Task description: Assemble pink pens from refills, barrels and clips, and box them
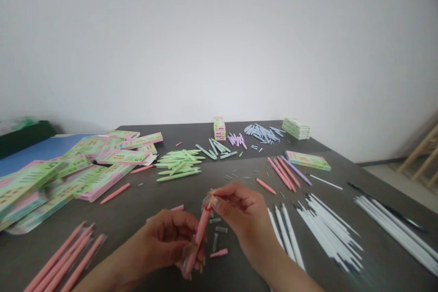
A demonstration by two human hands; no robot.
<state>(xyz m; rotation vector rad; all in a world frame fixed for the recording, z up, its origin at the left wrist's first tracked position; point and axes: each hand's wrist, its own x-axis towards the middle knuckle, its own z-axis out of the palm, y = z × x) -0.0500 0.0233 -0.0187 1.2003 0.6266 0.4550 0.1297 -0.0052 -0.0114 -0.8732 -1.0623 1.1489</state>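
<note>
The person's left hand (167,242) comes in from the lower left, its forearm low over the worktop (153,200), the palm turned inward. Its fingers are curled closed around the lower part of a pink pen (202,229), thumb across the barrel. The pen is held off the worktop, between the two hands, tilted so that its upper end leans away and to the right; the lower end sticks out below the left fingers. The right hand (241,210) reaches in from the lower right, wrist bent inward and knuckles up. Its thumb and forefinger are pinched together on the pen's upper end; whether they also hold a small part there is too fine to tell.

At the lower left lie several pink pencil-like sticks (73,255). Just beside the held pen are a short pink piece (219,253) and small clear tubes (221,229). To the right of the right hand, white rods (328,232) are spread in groups. Farther off lie light green pens (179,163), with a heap of flat boxes (85,182) to their left. Beyond are purple pens (237,140), blue pens (262,133) and a stack of boxes (296,128).
</note>
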